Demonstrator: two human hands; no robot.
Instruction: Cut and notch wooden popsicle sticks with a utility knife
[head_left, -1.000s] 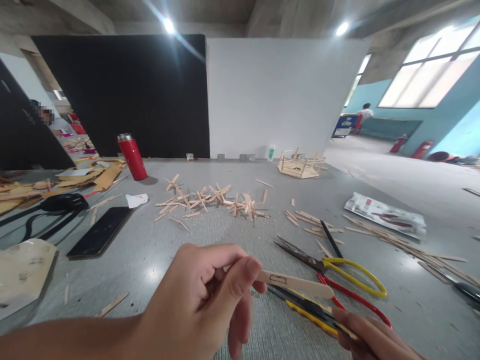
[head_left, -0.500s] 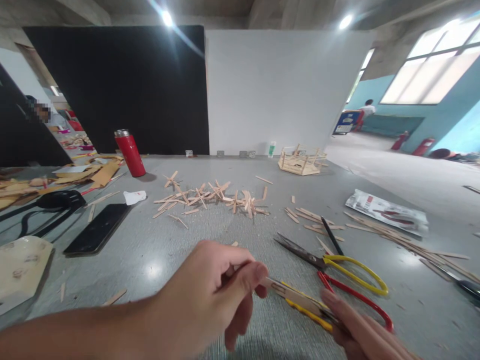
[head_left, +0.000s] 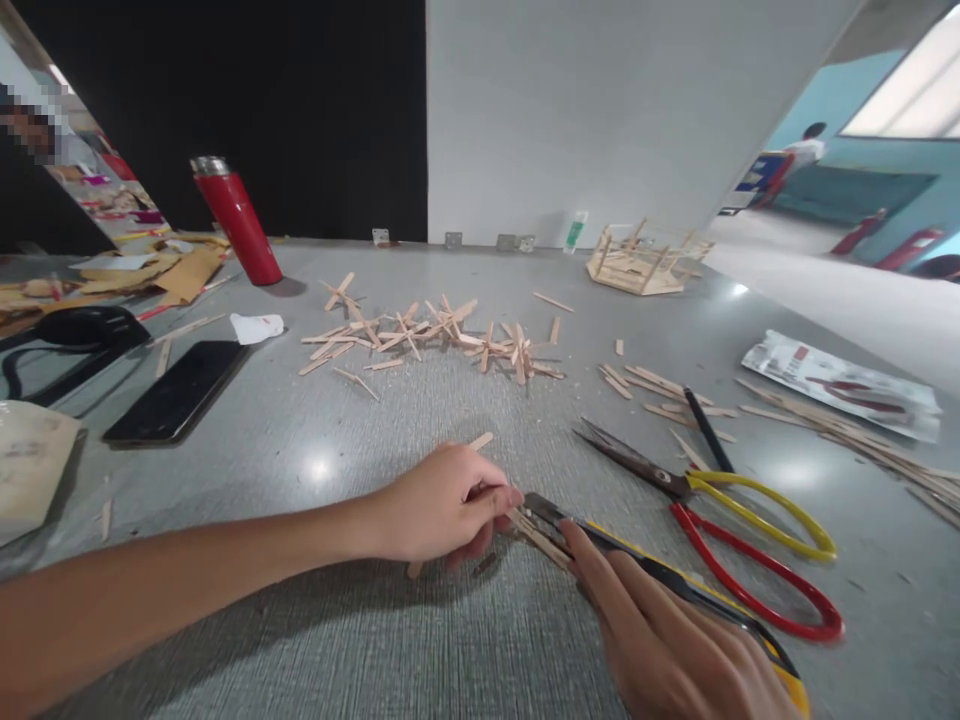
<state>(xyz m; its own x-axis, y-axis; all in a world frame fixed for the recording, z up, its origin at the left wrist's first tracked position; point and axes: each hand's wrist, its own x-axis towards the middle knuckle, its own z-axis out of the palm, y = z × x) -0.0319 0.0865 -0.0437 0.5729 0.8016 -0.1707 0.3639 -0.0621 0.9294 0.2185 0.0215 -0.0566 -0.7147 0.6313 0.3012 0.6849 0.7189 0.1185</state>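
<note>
My left hand (head_left: 461,505) is closed, thumb and fingers pinching the far end of some thin wooden sticks (head_left: 544,543). The near end of these sticks runs under the fingers of my right hand (head_left: 667,630), which is closed on them with its back turned up. Alongside my right hand lies a yellow and black utility knife (head_left: 675,580), its front end close to my left fingertips; the hand covers part of it. Another flat stick (head_left: 481,441) shows behind my left hand. Scissors (head_left: 690,490) with one yellow and one red handle rest to the right.
Star-shaped stick pieces (head_left: 450,325) are scattered mid-table. A wooden frame model (head_left: 637,275) and a glue tube (head_left: 576,232) stand at the back. A red flask (head_left: 240,225) and a phone (head_left: 176,393) are left. Right are a black pen (head_left: 709,430), loose sticks and a white packet (head_left: 840,385).
My view has tilted down. The sticks have been lowered nearer the table, and my right hand has come further into view. More of the utility knife shows beside it.
</note>
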